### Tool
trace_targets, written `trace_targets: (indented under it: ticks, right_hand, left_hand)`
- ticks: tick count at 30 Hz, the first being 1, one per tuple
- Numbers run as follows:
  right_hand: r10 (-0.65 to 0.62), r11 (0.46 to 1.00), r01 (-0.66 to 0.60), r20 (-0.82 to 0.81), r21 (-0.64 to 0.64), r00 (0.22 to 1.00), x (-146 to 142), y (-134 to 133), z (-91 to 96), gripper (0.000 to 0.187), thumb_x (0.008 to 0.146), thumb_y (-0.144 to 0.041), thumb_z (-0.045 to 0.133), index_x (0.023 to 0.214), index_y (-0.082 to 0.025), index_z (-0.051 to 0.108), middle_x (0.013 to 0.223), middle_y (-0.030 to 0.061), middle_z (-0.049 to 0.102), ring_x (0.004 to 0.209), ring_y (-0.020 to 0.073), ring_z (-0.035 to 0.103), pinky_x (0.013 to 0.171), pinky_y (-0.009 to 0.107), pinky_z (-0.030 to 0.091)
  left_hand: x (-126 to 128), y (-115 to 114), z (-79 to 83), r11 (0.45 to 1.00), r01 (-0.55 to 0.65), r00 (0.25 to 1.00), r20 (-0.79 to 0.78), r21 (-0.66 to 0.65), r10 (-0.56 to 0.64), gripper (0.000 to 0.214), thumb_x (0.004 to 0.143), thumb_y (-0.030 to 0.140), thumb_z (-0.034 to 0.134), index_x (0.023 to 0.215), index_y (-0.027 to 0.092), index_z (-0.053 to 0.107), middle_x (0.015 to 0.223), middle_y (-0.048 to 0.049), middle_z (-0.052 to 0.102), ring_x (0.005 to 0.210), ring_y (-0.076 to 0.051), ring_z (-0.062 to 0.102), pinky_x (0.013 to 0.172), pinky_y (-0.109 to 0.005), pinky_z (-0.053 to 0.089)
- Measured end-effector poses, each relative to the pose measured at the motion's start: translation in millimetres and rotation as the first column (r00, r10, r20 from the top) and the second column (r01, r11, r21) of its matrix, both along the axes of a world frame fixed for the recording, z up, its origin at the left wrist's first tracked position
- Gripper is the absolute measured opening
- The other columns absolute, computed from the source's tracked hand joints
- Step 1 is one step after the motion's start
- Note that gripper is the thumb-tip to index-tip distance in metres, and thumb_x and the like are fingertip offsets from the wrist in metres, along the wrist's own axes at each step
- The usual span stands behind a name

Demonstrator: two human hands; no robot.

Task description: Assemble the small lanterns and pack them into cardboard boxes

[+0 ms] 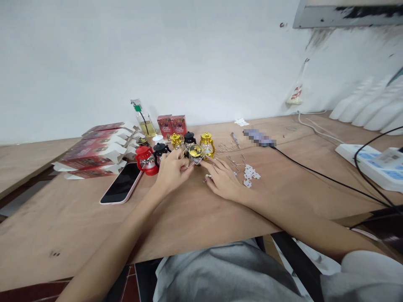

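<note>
My left hand [172,169] is closed around a small gold toy lantern [195,152], tipped on its side, with a thin wire handle by it. My right hand [222,177] lies on the wooden table [189,214] just right of that lantern, fingers curled toward it and touching the wire. Behind the hands stand more little lanterns: a red one [145,160], a black one [160,149], two gold ones [207,144] and another black one [189,138].
A phone [122,183] lies face up at the left beside stacked red-and-white boxes [97,153]. Small white bits [250,173] and wire handles [227,147] lie right of the hands. A black cable [315,173] runs to a power strip [371,165].
</note>
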State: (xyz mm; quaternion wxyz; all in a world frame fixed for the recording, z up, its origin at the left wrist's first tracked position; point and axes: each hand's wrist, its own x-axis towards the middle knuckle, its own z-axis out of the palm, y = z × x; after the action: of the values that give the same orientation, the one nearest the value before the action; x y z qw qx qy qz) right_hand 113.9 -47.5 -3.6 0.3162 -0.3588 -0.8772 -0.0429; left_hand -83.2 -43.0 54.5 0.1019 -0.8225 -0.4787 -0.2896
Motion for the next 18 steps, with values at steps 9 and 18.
trace_targets:
  ticks: [9, 18]
  right_hand:
    - [-0.023, 0.951, 0.101, -0.257, 0.292, 0.966, -2, 3, -0.9, 0.043, 0.089, -0.027, 0.051, 0.130, -0.019, 0.038, 0.107, 0.0076, 0.067, 0.121, 0.0246, 0.052, 0.110, 0.049, 0.030]
    - [-0.288, 0.906, 0.351, -0.263, 0.237, 0.921, 7, 7, 0.5, 0.058, 0.081, -0.047, 0.060, 0.131, -0.020, 0.047, 0.099, 0.0108, 0.060, 0.090, 0.0278, 0.053, 0.082, 0.041, 0.037]
  left_hand:
    - [5, -7, -2.1, 0.988, 0.016, 0.999, 0.035, 0.154, -0.022, 0.049, 0.087, 0.036, 0.051, 0.046, 0.016, 0.033, 0.062, -0.0003, 0.036, 0.065, -0.015, 0.037, 0.062, -0.031, 0.021]
    - [21, -21, -11.3, 0.953, 0.214, 0.973, 0.040, 0.213, -0.227, 0.051, 0.089, 0.034, 0.052, 0.046, 0.015, 0.031, 0.059, 0.0023, 0.030, 0.060, -0.012, 0.033, 0.062, -0.030, 0.022]
